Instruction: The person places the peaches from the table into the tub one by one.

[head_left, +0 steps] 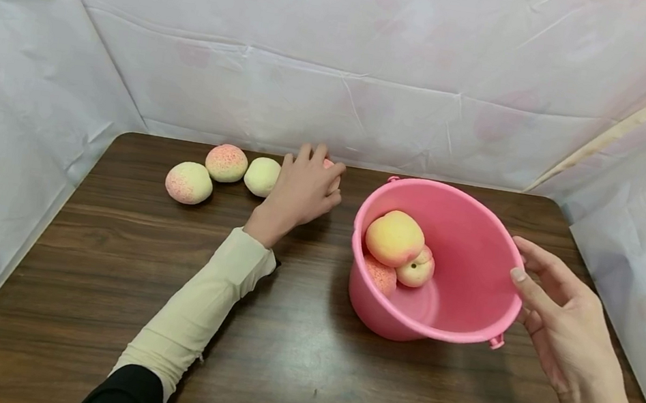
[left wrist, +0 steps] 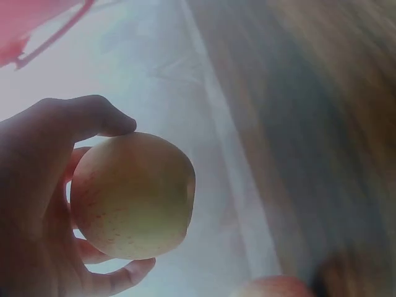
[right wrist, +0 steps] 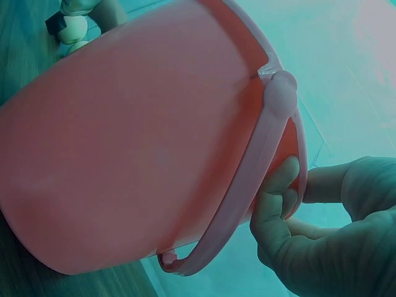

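Gripping a peach [left wrist: 133, 198] in our left hand [head_left: 299, 191], we pinch the pink bucket [head_left: 468, 270] at its edge with our right hand [head_left: 575, 326]; three more peaches [head_left: 395, 238] lie inside.

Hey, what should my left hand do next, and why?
Probably carry the held peach to the pink bucket and lower it in: your left hand already grips it, your right hand holds the bucket's rim, and three other peaches lie inside.

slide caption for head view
Left hand grips a peach near three others; right hand holds a pink bucket by its rim, three peaches inside.
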Demonstrator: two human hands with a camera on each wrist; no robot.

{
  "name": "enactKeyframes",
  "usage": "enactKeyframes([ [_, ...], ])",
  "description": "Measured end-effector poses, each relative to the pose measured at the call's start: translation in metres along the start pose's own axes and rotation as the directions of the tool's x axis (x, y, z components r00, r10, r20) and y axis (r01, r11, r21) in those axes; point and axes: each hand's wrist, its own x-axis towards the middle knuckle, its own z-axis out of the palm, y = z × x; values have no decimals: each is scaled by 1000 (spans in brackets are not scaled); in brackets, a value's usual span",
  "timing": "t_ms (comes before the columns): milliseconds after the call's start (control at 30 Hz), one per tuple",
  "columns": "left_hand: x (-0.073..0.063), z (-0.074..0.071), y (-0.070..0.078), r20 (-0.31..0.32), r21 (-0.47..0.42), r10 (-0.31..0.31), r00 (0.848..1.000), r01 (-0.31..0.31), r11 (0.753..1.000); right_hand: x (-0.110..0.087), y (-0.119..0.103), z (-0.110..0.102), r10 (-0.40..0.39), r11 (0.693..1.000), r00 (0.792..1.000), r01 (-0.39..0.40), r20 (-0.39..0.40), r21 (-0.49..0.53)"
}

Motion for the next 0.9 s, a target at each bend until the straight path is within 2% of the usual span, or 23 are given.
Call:
enactKeyframes([
  [400, -6, -39, 24, -52, 24, 37, 998, -36, 999, 1, 0, 0, -5, 1000, 1000, 5, -15, 1],
  [633, -11, -55, 33, -99, 37, 68, 993, -64, 997, 1, 0, 0, -7, 1000, 1000, 7, -13, -1],
  [767, -14, -63, 37, -167, 40, 91, 982, -86, 996, 1, 1, 0, -7, 1000, 1000, 7, -14, -3],
  [900, -19, -73, 43, -255, 40, 131, 958, -125, 991, 0, 1, 0, -10, 1000, 1000, 10, -12, 1],
])
